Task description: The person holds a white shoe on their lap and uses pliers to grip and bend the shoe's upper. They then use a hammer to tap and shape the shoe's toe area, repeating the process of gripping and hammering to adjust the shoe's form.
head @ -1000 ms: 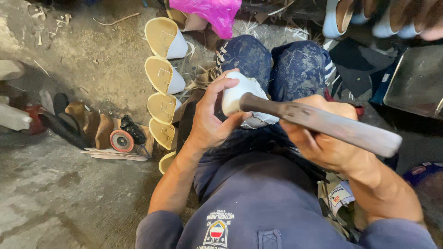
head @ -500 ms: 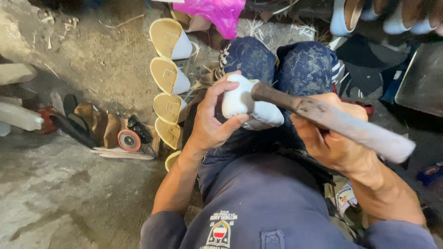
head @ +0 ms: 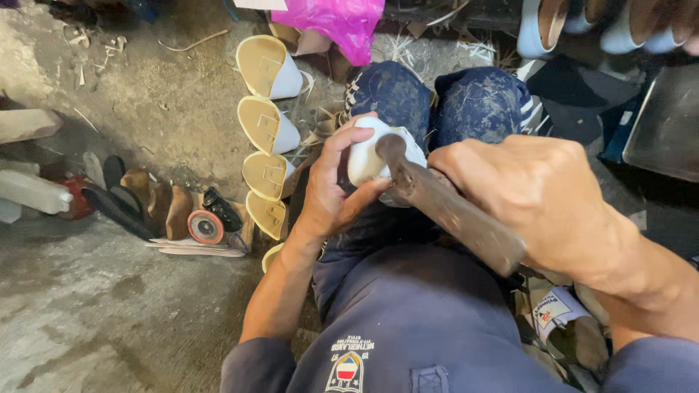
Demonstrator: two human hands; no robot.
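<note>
My right hand [head: 542,200] was clamped on the hammer [head: 444,207]; its head met the white shoe [head: 364,156], which my left hand [head: 331,193] gripped over my knees; soles [head: 266,124] lined up at ten o'clock.

Head-worn view, steeply downward (close) over lap

White shoe upper [head: 368,149]; dark, possibly rusty hammer [head: 444,204]; blue mottled trousers [head: 437,102]; magenta bag [head: 342,22].

Rough concrete floor [head: 95,320]; row of pale shoe uppers [head: 266,138]; pink bag [head: 342,22]; grinder [head: 207,222].
</note>
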